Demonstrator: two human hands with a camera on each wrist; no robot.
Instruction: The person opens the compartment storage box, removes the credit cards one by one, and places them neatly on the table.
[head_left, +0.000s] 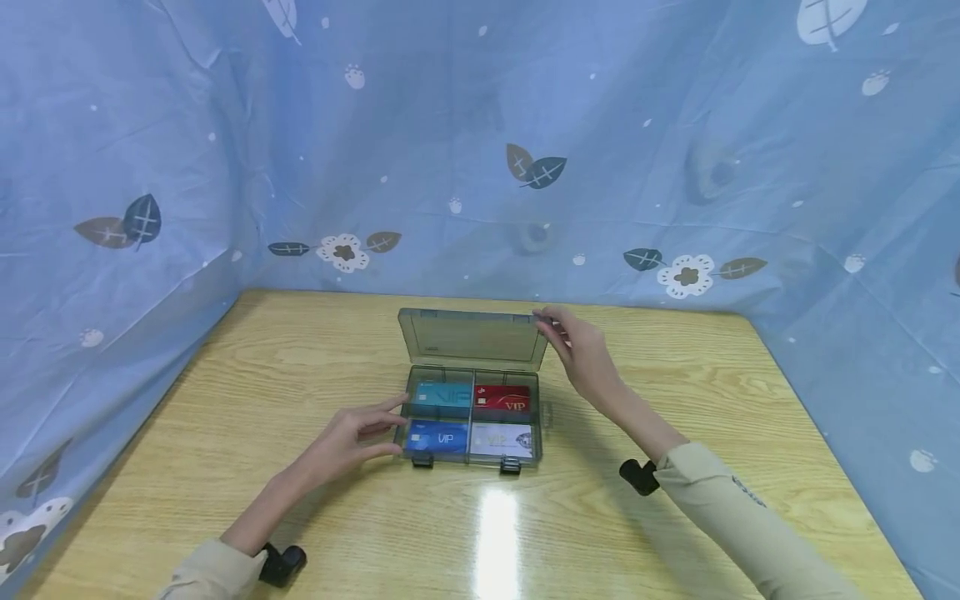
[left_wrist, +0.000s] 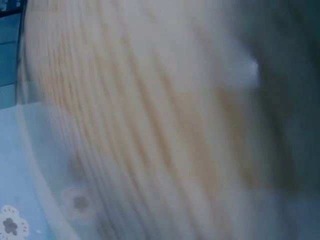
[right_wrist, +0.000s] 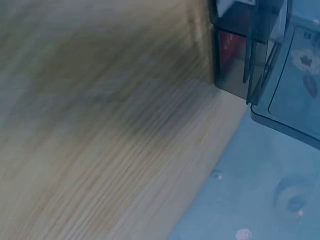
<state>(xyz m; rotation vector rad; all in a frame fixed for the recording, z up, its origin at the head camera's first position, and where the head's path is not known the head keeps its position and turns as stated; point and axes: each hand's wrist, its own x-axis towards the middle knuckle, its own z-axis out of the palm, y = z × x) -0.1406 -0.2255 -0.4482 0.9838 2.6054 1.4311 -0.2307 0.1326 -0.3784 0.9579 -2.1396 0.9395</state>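
A see-through grey plastic storage box (head_left: pixel 469 417) lies on the table with its hinged lid (head_left: pixel 472 340) raised at the back. Dividers split its inside, and each compartment holds cards: a teal card (head_left: pixel 442 394), a red VIP card (head_left: pixel 502 400), a blue VIP card (head_left: pixel 437 437) and a white VIP card (head_left: pixel 501 440). My right hand (head_left: pixel 588 354) pinches the lid's upper right corner between thumb and fingers. At the box's left wall, my left hand (head_left: pixel 348 437) rests its extended fingertips and thumb against the side. The right wrist view catches the raised lid (right_wrist: pixel 295 80) from its side.
Two black latches (head_left: pixel 510 465) stick out from the box's front edge. Beneath everything is a wood-grain table (head_left: pixel 322 350), enclosed at the back and sides by a blue patterned cloth (head_left: pixel 450 125). Dark wrist-worn devices (head_left: pixel 282 565) show at both sleeves.
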